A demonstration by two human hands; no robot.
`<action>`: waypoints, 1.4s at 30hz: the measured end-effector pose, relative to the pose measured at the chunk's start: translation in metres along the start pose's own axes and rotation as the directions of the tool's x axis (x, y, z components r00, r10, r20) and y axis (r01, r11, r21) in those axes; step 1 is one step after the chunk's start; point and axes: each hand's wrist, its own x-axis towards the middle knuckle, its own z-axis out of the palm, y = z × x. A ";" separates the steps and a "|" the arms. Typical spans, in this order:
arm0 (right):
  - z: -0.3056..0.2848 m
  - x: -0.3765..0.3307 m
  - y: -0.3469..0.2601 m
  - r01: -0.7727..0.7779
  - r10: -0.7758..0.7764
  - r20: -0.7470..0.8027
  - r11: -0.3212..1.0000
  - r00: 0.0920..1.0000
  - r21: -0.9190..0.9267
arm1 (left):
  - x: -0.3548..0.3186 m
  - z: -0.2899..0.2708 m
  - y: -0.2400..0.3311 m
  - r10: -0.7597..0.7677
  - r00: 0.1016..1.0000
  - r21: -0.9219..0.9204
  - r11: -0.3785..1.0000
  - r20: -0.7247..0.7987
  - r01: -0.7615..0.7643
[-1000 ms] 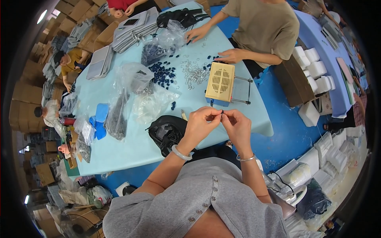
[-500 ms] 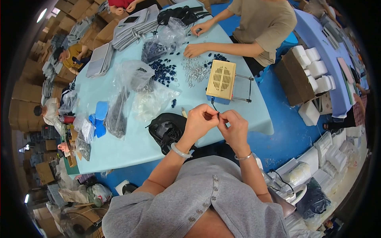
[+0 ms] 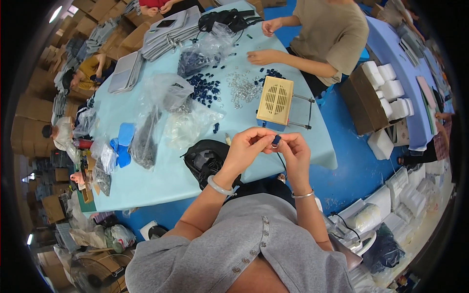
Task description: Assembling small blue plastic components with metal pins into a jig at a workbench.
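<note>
Close in front of my body, over the table's near edge, my left hand (image 3: 250, 149) and my right hand (image 3: 296, 150) meet fingertip to fingertip. Pinched between them is a small navy fabric tab (image 3: 276, 139) with a shiny metal ring at its lower end. A thin dark cord (image 3: 280, 160) hangs below the fingers; where its upper end goes is hidden. Just beyond my hands stands a cream-and-blue box with a round grille (image 3: 275, 101). A black bag (image 3: 205, 158) lies to the left of my left hand.
Navy tabs (image 3: 204, 89) and metal rings (image 3: 243, 90) lie in piles on the pale blue table (image 3: 161, 188). Clear plastic bags (image 3: 193, 124) and stacked grey cases (image 3: 168, 36) are farther left. A co-worker's hand (image 3: 266, 57) rests near the rings. A cardboard box (image 3: 360, 100) stands right.
My fingers have turned and shifted slightly right, and the navy tab with its ring now shows between them. The co-worker's hands across the table have moved right.
</note>
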 end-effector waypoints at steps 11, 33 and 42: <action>-0.011 0.011 0.003 -0.140 0.089 0.243 0.969 0.966 0.201 | -0.001 -0.003 0.015 -0.100 0.994 0.001 0.995 0.047 0.100; 0.010 0.011 -0.002 0.108 -0.122 -0.009 0.905 0.992 -0.411 | 0.005 0.007 -0.004 0.370 0.914 0.441 0.857 -0.165 -0.268; 0.013 0.012 0.007 0.102 -0.148 -0.091 0.915 0.985 -0.390 | 0.008 0.012 -0.006 0.359 0.915 0.473 0.848 -0.185 -0.237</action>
